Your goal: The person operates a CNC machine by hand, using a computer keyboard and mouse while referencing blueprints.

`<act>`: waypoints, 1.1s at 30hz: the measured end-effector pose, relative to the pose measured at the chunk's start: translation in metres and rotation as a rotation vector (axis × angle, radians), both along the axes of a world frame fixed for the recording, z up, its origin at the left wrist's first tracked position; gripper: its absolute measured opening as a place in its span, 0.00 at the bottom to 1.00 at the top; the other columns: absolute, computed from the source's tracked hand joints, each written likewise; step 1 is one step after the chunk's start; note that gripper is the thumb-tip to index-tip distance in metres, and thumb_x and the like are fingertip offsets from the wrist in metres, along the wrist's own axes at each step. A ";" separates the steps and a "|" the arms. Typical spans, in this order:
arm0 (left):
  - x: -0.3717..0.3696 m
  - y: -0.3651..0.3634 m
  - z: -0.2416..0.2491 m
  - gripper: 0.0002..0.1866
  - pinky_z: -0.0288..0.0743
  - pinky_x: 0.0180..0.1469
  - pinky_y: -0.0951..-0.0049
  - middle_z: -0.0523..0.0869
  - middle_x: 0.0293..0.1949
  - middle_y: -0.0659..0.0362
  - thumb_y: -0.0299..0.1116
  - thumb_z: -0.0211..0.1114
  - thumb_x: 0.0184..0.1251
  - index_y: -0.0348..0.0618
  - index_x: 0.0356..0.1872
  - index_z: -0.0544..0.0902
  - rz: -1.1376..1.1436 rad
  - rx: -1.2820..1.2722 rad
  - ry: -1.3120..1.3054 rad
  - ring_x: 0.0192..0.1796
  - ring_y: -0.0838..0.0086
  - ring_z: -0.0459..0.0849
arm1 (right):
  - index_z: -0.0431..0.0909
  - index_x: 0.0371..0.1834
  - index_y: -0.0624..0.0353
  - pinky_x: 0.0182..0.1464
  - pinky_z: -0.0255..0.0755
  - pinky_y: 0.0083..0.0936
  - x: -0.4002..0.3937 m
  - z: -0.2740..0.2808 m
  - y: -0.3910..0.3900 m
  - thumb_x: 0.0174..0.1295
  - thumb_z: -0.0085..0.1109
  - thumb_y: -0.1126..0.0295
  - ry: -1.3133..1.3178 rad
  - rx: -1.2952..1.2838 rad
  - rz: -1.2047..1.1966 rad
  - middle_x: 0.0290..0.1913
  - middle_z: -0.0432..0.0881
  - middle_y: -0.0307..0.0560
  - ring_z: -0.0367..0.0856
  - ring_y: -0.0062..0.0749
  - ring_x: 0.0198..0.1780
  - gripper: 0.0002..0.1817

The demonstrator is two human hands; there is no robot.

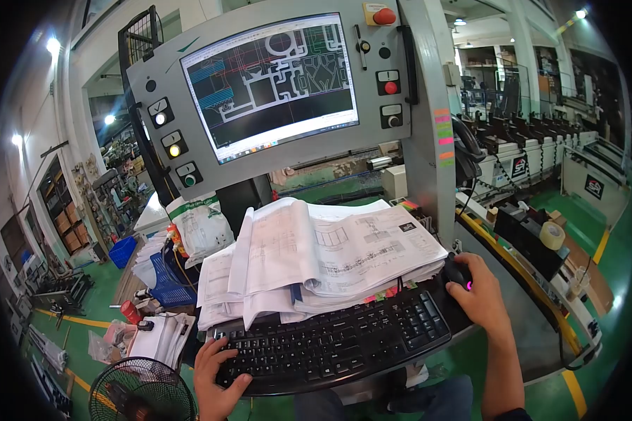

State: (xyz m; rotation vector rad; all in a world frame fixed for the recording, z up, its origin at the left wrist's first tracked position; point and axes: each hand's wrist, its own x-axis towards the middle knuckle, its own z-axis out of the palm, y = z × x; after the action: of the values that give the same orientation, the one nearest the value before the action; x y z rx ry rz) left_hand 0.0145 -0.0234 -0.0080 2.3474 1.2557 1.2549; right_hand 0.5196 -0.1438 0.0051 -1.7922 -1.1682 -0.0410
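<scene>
My right hand [486,298] is wrapped over a black computer mouse [458,272] with a small pink light, at the right of the keyboard. My left hand [218,382] rests at the left end of the black keyboard [330,347], fingers apart over its keys and thumb near the front edge. Behind the keyboard lies a thick stack of printed drawings [358,245], its top sheets folded over to the left. Above it, a monitor [274,84] in a grey control panel displays a line drawing of profiles on black.
Panel buttons include a red emergency stop [384,16]. A white plastic bag [200,224] and a blue basket [172,281] stand left of the papers. A black fan [142,393] is at lower left. A tape roll [552,236] sits on the machine at right.
</scene>
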 end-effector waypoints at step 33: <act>0.000 -0.001 0.000 0.30 0.66 0.86 0.42 0.89 0.75 0.46 0.50 0.83 0.61 0.41 0.59 0.92 0.004 -0.008 0.000 0.83 0.42 0.78 | 0.86 0.68 0.60 0.77 0.77 0.47 0.000 0.000 0.000 0.67 0.73 0.65 -0.042 -0.008 0.019 0.77 0.82 0.60 0.83 0.63 0.76 0.26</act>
State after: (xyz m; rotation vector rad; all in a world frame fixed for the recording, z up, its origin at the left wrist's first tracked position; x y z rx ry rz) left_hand 0.0143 -0.0242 -0.0085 2.3405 1.2637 1.2481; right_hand 0.5195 -0.1442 0.0049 -1.7947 -1.2174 -0.0632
